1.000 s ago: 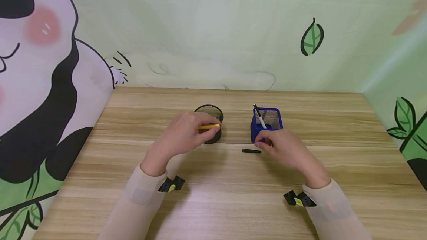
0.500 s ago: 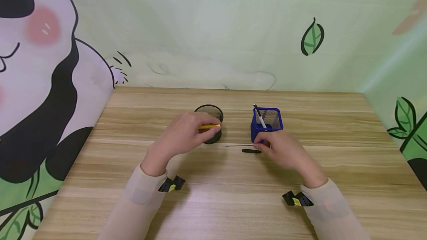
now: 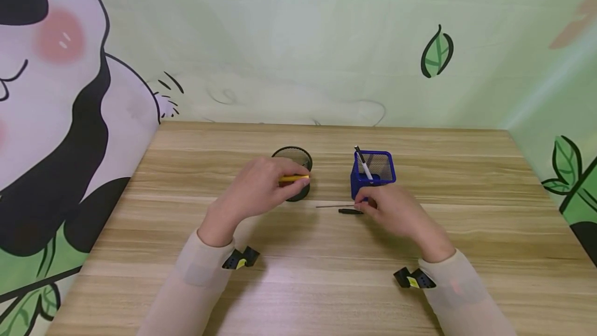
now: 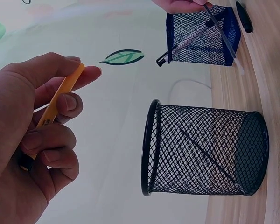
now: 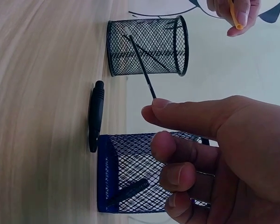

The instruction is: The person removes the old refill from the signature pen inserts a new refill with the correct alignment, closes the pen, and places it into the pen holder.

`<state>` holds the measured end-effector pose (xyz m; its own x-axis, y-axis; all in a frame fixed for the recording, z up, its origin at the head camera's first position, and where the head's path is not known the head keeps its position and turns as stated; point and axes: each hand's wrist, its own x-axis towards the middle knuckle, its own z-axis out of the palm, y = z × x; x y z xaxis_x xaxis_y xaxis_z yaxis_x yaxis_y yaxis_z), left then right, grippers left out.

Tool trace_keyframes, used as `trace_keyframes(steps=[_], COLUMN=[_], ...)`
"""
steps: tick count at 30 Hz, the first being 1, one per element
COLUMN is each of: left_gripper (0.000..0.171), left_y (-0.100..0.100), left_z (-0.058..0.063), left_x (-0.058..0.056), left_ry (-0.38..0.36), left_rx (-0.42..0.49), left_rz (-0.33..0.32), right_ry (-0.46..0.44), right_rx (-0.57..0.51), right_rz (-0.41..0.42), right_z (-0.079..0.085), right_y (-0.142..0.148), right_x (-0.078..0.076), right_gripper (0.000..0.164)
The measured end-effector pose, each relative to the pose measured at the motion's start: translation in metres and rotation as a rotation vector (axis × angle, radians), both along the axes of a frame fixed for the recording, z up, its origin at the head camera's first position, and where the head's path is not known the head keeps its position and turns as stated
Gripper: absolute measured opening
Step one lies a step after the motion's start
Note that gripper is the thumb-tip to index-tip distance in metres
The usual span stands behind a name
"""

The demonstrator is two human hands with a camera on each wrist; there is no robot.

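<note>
Head camera faces forward, down; close, sideways wrist views share the yellow pen [image 4: 61, 93].

Wood-grain tabletop [image 3: 317, 289], pale green wall [image 3: 280, 40] — cartoon panda [image 3: 56, 97] at left, outlined leaves [image 3: 437, 55].

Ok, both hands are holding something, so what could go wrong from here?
The thin rod sticks far out of the right grip, so it may slip or swing.
That grip is close to the black pen part on the table and could knock it.
If the left grip loosens, the yellow pen might miss the round mesh cup.
</note>
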<state>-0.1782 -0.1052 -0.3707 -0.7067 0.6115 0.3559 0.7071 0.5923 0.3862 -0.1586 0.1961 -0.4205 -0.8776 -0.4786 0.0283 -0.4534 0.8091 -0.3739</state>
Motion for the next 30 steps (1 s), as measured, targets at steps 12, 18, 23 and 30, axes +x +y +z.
trace_keyframes(steps=[12,18,23,30], left_gripper=[0.016,0.015,0.017,0.017], left_y=[0.0002,0.0004,0.0001,0.0004], left_z=[0.0009,0.0002,0.0004,0.0003], left_x=[0.0009,0.0006,0.0006,0.0006], left_ry=[-0.017,-0.028,-0.028,-0.023], left_rx=[0.001,0.0,-0.006,-0.007], left_rz=[0.008,0.012,0.013,0.015], right_ry=[-0.011,-0.019,-0.016,-0.032], right_rx=[0.044,0.07,0.083,0.087], right_rz=[0.008,0.013,0.019,0.027], right_z=[-0.0023,-0.0042,-0.0052,-0.0069], right_y=[0.0003,-0.0006,-0.0012,-0.0014], right_x=[0.0006,-0.0002,-0.0008,-0.0008], right_gripper=[0.007,0.008,0.008,0.006])
